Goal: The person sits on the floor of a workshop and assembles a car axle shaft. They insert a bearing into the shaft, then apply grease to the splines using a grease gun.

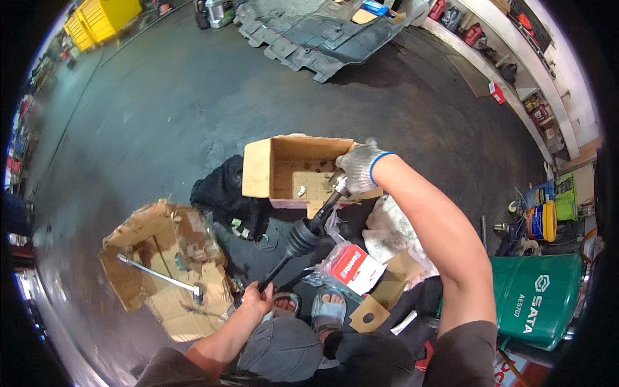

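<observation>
A dark drive shaft with a ribbed rubber boot (300, 238) slants across the middle, its metal end up by the carton and its thin end down by my feet. My left hand (256, 299), bare, is closed round the lower part of the shaft. At the upper end, my right hand (365, 166) in a grey glove with a blue cuff is closed at the metal joint; some of its fingers are hidden. Behind that joint stands an open cardboard box (256, 169) with small bits inside. A red and white box (353, 267) in clear plastic lies right of the shaft.
At left, a torn carton (132, 284) holds a long-handled wrench (158, 272). Black cloth (222, 187) and a white rag (390, 226) flank the open box. A green drum (538, 300) stands at right. Far off lies a large dark panel (309, 39); shelves (496, 51) line the right.
</observation>
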Tool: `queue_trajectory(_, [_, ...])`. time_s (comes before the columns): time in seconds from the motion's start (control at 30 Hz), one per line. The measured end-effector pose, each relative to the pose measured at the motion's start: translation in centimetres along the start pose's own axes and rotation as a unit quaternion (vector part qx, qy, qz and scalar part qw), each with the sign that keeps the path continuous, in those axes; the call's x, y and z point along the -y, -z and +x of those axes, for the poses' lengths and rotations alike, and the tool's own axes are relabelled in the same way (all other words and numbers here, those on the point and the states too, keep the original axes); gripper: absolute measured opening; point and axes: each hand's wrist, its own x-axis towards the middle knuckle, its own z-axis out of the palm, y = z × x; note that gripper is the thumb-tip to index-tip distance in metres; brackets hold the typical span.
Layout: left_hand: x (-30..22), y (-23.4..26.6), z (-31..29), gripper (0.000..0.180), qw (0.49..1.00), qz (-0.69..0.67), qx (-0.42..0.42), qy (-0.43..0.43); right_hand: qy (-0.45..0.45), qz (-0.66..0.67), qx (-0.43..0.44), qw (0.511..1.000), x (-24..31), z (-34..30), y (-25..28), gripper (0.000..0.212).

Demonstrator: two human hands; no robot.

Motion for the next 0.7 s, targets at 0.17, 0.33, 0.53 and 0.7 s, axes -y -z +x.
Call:
queue_trajectory(0.17, [-0.9,-2.6,3.7,0.030,1.000,0.004,0.018,0.006,0.009,0.012,0.020,1.000,-1.5,7.1,-2.3,0.042])
queue_trajectory(0.33, [-2.9,-2.6,1.0,0.038,0.967,0.225,0.077,0.090,0.007,0.034,0.048,0.998,-1.9,11.6,-3.6,0.044])
queue_trajectory(0.53, [-2.7,-8.3,-6.4,0.038,0.638,0.696,0.248,-0.216,0.015,0.040,-0.053,0.998,-2.3,10.0,-5.0,0.053])
queue_trajectory(0.7, [-0.5,-15.1,-6.5,0.109,0.417,0.715,0.285,-0.484,0.023,0.089,-0.244,0.965,-2.2,6.9,-7.8,0.044])
